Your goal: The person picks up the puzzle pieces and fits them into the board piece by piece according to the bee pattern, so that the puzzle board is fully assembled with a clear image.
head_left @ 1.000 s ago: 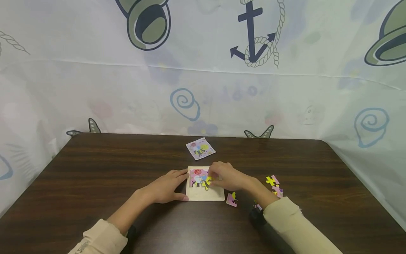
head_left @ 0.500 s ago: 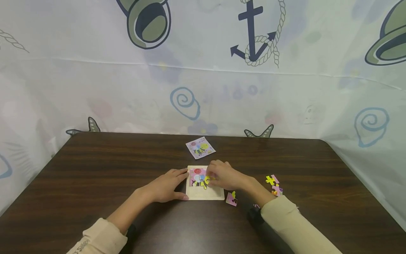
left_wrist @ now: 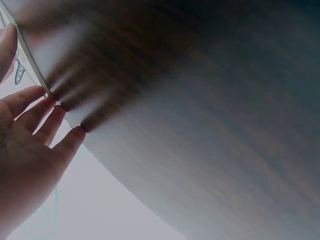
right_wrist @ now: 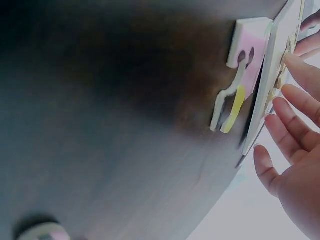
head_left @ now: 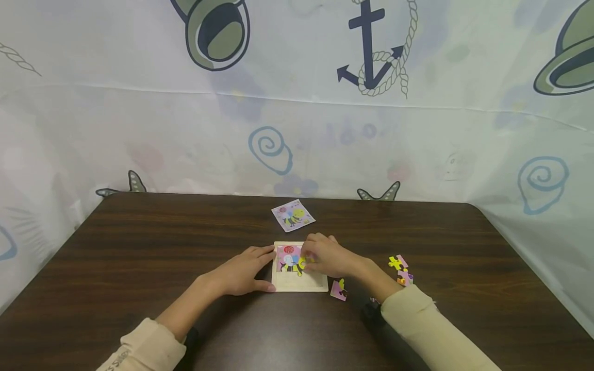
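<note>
A pale wooden puzzle tray lies flat on the table, its upper part filled with jigsaw pieces of a bee picture. My left hand rests along the tray's left edge, fingertips near the upper corner and thumb at the lower one. Over the tray's right half, my right hand pinches a puzzle piece between thumb and fingers against the placed pieces; the hand hides most of it. In the right wrist view, a loose pink and yellow piece lies beside the tray, below the right hand.
Behind the tray lies a square bee picture card. More loose pieces lie to the right, past the right forearm, and another piece is partly hidden by the wrist. The dark wooden table ends at a patterned cloth.
My right hand has shifted slightly left over the tray with the pinched piece, which now sits closer to the placed ones. My left hand keeps its place on the edge.
</note>
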